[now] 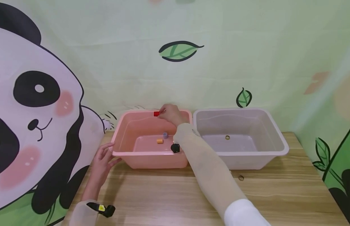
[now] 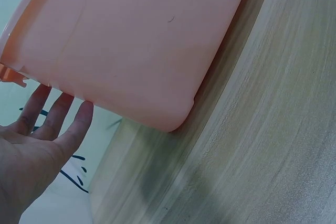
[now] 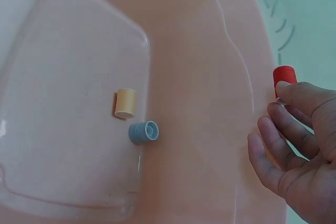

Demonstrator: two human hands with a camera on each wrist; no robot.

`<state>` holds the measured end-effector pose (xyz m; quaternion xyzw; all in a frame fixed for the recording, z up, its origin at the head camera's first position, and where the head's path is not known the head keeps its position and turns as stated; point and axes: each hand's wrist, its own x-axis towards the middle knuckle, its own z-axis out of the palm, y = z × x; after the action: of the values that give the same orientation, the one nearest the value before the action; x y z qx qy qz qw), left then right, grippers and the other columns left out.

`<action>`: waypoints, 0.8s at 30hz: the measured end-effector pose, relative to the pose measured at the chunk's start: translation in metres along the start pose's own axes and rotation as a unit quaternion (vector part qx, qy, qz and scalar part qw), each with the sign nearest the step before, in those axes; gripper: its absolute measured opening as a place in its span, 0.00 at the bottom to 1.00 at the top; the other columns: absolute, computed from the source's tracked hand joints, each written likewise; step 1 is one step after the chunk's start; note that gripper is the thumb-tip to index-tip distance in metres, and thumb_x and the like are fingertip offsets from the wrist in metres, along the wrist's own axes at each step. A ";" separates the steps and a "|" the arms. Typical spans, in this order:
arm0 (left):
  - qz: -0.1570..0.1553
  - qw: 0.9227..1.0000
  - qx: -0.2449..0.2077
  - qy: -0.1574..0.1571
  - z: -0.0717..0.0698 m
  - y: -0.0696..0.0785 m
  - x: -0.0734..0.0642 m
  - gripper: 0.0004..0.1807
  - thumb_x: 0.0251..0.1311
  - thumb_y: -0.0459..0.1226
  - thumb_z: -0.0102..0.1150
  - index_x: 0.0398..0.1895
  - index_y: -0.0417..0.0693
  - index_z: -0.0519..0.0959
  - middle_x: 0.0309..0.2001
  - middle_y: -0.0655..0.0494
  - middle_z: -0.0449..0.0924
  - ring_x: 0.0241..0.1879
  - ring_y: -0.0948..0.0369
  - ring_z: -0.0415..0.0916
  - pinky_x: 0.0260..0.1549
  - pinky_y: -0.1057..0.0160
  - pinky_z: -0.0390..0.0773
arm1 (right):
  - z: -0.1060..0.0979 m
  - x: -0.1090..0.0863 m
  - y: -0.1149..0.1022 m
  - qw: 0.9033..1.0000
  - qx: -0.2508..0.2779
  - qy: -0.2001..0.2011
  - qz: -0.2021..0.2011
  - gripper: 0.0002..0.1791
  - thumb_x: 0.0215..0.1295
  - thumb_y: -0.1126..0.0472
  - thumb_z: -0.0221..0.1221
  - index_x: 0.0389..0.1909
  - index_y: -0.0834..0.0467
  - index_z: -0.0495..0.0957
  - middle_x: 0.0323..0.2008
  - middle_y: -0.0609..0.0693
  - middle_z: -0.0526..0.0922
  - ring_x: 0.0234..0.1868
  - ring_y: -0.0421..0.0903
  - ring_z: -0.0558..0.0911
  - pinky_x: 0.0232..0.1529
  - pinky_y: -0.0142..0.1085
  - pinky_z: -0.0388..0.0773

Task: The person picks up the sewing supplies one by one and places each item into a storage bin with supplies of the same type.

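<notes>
Over the back rim of the pink basin (image 1: 158, 160), my right hand (image 1: 171, 113) pinches a red spool of thread (image 3: 284, 77) between thumb and finger. Its other fingers are loosely bent. Inside the basin an orange-yellow spool (image 3: 126, 102) and a blue-grey spool (image 3: 143, 131) lie close together on the floor. At the basin's left end, my left hand (image 1: 103, 161) touches the rim and outer wall. Three fairly straight fingers (image 2: 77, 129) rest against that wall in the left wrist view.
A grey basin (image 1: 242, 161) stands right beside the pink one, with a small brass-coloured ring (image 1: 227, 137) inside. Another dark ring (image 1: 241, 178) lies on the wooden table (image 1: 152, 194) in front. Behind hangs a cloth (image 1: 121, 62) printed with a panda and leaves.
</notes>
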<state>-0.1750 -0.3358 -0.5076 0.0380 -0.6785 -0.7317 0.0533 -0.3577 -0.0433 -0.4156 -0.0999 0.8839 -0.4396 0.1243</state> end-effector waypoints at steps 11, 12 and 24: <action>-0.001 1.000 0.002 0.005 0.002 0.000 0.000 0.26 0.76 0.47 0.51 0.71 0.48 0.65 0.69 0.53 0.66 0.55 0.63 0.80 0.48 0.60 0.84 | 0.002 -0.003 0.001 1.000 0.015 -0.003 0.015 0.17 0.67 0.57 0.67 0.55 0.51 0.79 0.47 0.46 0.81 0.48 0.47 0.80 0.53 0.38 0.81; -0.001 1.000 0.002 0.005 0.001 0.000 0.000 0.26 0.76 0.47 0.51 0.71 0.48 0.65 0.69 0.53 0.66 0.55 0.62 0.80 0.48 0.60 0.84 | 0.003 -0.003 0.001 1.000 0.015 -0.001 0.013 0.16 0.67 0.57 0.68 0.54 0.51 0.80 0.47 0.46 0.81 0.47 0.47 0.80 0.53 0.37 0.81; 0.004 1.000 0.001 0.001 0.001 -0.002 0.001 0.26 0.76 0.47 0.51 0.71 0.48 0.66 0.67 0.56 0.68 0.55 0.61 0.80 0.49 0.58 0.84 | 0.002 -0.001 0.002 1.000 0.011 -0.011 0.004 0.16 0.68 0.55 0.67 0.55 0.51 0.80 0.46 0.46 0.81 0.47 0.46 0.79 0.52 0.37 0.81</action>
<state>-0.1760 -0.3352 -0.5093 0.0362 -0.6793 -0.7308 0.0571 -0.3562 -0.0436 -0.4179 -0.0994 0.8780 -0.4478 0.1370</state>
